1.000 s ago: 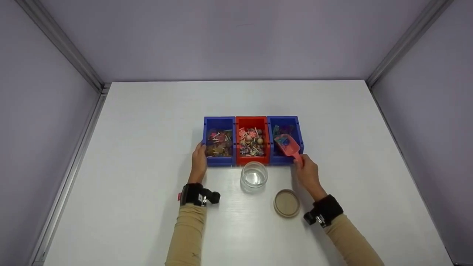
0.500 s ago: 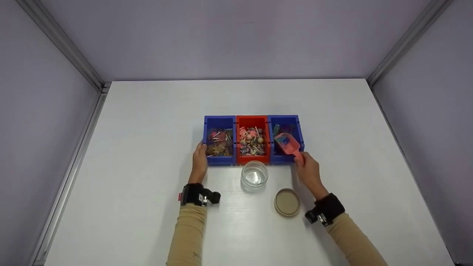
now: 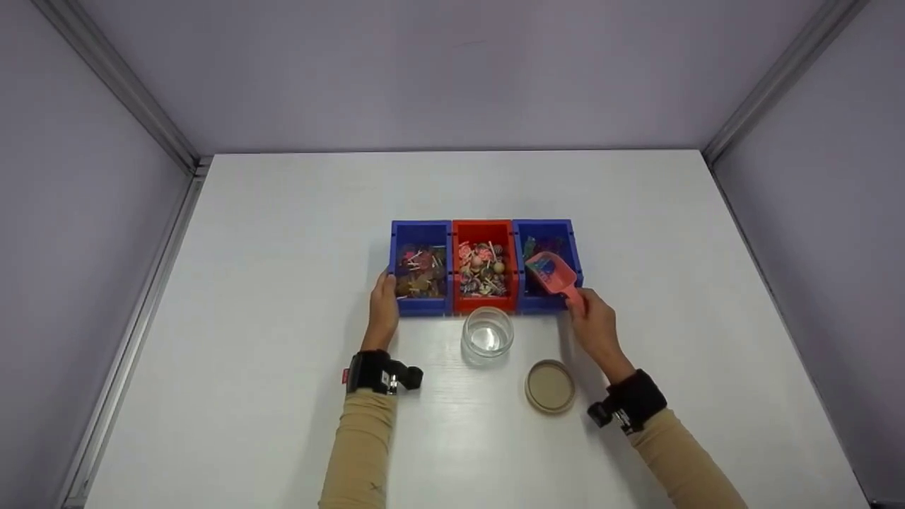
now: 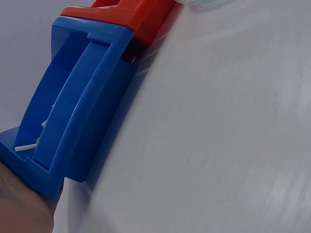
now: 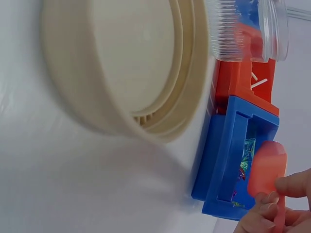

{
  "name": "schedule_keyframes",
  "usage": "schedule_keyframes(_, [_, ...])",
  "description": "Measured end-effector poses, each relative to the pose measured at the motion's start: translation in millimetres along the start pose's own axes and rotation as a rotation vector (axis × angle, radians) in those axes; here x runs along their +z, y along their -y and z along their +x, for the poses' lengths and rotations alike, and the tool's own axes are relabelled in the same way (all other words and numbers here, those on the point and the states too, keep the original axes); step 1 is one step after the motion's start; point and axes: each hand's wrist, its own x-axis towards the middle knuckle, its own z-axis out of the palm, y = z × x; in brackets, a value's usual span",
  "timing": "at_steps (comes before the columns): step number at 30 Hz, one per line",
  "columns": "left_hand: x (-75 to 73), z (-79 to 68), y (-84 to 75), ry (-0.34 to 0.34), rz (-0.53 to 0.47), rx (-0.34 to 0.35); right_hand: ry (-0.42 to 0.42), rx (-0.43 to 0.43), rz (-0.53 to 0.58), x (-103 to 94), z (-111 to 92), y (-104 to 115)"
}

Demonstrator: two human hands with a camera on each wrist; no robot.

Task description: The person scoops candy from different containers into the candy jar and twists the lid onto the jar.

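Note:
My right hand (image 3: 596,325) grips the handle of a pink scoop (image 3: 557,274), thumb on top in the right wrist view. The scoop's bowl is over the right blue bin (image 3: 543,302), with blue and purple wrapped candies in it. More shiny wrapped candies (image 5: 248,151) lie in that bin. My left hand (image 3: 382,311) rests against the outer side of the left blue bin (image 4: 73,104), its fingers lying along the wall; most of it is outside the left wrist view. Lollipops (image 3: 421,263) fill this bin's lower part.
Between the blue bins stands a red bin (image 3: 484,304) of small lollipops. A clear jar (image 3: 487,339) without a lid stands right in front of it. The beige lid (image 3: 550,387) lies on the white table (image 3: 283,297), left of my right wrist.
The scoop has risen slightly with candies in its bowl, and my right hand has shifted a little to the right. My left hand stays at the bin's side.

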Motion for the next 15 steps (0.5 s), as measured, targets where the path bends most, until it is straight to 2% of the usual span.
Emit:
schedule_keyframes(7, [0.0, -0.5, -0.7, -0.007, 0.004, 0.025, 0.006, -0.04, 0.001, -9.0, -1, -1])
schedule_keyframes(15, [0.2, -0.1, 0.9, -0.012, -0.004, 0.031, 0.097, -0.048, 0.005, -22.4, -3, -2])
